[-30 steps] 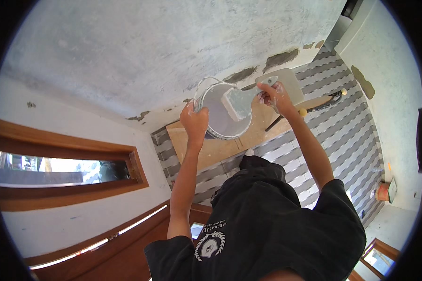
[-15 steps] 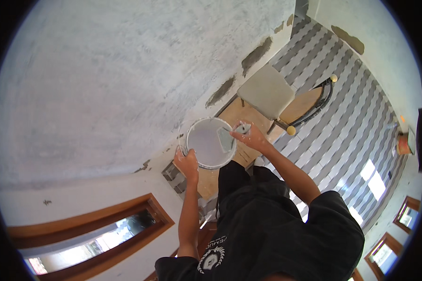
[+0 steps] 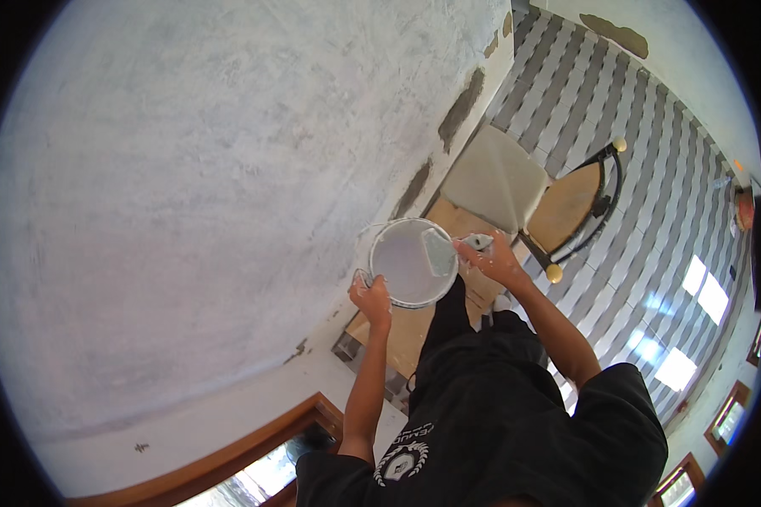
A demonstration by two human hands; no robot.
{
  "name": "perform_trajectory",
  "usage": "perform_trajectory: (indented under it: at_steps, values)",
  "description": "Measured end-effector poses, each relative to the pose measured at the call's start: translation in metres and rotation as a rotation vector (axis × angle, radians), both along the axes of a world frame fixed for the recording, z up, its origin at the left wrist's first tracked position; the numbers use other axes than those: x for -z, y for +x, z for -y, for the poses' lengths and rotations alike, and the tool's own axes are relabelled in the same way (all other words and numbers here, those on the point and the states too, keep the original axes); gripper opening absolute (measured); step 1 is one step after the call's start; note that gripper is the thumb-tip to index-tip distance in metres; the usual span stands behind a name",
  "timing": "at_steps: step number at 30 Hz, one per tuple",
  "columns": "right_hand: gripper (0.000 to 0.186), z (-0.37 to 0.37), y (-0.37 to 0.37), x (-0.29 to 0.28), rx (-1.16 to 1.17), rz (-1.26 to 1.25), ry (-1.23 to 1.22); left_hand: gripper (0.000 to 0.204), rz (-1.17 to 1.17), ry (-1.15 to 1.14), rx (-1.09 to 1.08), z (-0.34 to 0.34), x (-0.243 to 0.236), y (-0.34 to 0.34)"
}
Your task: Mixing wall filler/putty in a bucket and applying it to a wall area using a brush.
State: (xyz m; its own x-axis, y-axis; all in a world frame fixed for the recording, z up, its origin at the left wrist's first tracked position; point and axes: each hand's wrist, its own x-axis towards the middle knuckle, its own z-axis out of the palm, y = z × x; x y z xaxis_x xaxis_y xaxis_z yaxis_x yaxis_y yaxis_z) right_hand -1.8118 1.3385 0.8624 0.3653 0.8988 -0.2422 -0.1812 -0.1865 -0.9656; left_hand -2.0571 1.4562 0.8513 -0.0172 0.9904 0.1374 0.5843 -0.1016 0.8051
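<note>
Left hand (image 3: 372,297) grips the pail (image 3: 413,262) rim; right hand (image 3: 497,260) closed on a trowel (image 3: 448,249) over the pail, chair (image 3: 533,198) just beyond.

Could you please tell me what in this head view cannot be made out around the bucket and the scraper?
- Head view: the bucket shows only its pale paste surface; its depth and outer wall are hidden by its own rim.
- The scraper's handle is covered by the right hand.
- The left hand covers the rim where it grips.
- The chair legs hide under its seat.
</note>
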Motion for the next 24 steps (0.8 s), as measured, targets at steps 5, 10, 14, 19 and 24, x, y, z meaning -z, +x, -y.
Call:
perform_trajectory:
  at_steps: [5, 10, 14, 19, 24]
  values:
    - [0.023, -0.033, 0.014, 0.013, 0.128, -0.152, -0.034, 0.022, -0.033, 0.019, 0.11, -0.052, 0.011, 0.022]
    - [0.022, -0.072, 0.014, -0.012, 0.228, -0.205, -0.04, 0.024, -0.003, -0.031, 0.126, -0.097, 0.029, 0.021]
    - [0.026, -0.109, 0.009, -0.031, 0.279, -0.306, 0.047, 0.023, 0.145, -0.183, 0.131, -0.127, 0.037, 0.016]
    - [0.028, -0.165, -0.006, -0.052, 0.395, -0.367, 0.174, 0.025, 0.181, -0.3, 0.115, -0.146, 0.052, 0.004]
    - [0.03, -0.26, -0.038, -0.065, 0.443, -0.504, 0.453, 0.022, 0.152, -0.319, 0.115, -0.155, 0.072, -0.013]
